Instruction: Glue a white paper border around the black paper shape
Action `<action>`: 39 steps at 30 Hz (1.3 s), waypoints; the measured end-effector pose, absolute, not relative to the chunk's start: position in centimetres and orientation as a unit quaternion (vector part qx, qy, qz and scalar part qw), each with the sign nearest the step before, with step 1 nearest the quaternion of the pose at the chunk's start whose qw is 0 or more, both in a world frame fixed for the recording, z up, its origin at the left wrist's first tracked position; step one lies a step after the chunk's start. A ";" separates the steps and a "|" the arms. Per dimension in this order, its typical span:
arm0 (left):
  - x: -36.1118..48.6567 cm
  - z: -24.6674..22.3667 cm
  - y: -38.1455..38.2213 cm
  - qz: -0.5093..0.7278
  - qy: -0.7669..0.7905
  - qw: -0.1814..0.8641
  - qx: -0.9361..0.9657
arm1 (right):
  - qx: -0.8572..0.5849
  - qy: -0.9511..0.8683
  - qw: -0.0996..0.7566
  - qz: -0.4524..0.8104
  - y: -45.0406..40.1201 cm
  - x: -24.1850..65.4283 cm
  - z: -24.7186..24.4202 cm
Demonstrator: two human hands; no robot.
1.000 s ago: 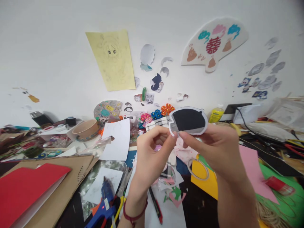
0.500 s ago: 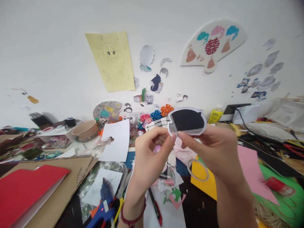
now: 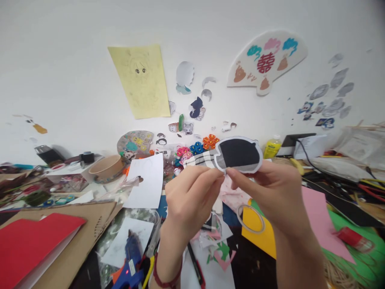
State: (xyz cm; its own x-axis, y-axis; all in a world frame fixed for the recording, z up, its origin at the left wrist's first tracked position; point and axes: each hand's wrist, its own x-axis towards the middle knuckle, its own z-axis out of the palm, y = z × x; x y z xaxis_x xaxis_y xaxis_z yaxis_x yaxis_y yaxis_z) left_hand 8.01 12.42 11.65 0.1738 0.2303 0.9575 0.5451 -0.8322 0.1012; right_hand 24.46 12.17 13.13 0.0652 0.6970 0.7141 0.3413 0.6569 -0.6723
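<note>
A black and grey paper cutout with a white border point(image 3: 238, 154) is held up over the middle of the desk. My right hand point(image 3: 272, 188) pinches its lower edge and right side between thumb and fingers. At its lower left corner, my left hand point(image 3: 194, 194) is closed, fingertips pressed together on the cutout's edge. A dark red cord circles my left wrist. Below my hands lie white paper, green and pink scraps point(image 3: 222, 253) and a black and red pen point(image 3: 196, 265).
On the left are red card point(image 3: 39, 245) over cardboard, and a blue glue gun point(image 3: 130, 261). A tape ring point(image 3: 251, 218) rests on yellow paper to the right, near pink paper point(image 3: 319, 216). A yellow bottle point(image 3: 272, 147) stands behind.
My left hand has rotated so its back shows more, and its fingers have closed up at the cutout's lower edge. My right hand keeps its grip. The view has shifted slightly.
</note>
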 end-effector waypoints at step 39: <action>8.1 11.9 12.3 -0.620 -0.258 0.142 -0.727 | -0.384 -0.642 0.646 0.149 12.0 23.7 13.1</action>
State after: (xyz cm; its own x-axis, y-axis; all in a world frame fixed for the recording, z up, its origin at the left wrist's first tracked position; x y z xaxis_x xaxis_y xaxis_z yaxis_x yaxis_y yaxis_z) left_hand 8.12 12.34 11.92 0.0967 0.1987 0.9753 0.5519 -0.8261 0.1136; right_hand 23.67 11.98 13.11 0.1305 0.6860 0.7158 0.3003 0.6607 -0.6880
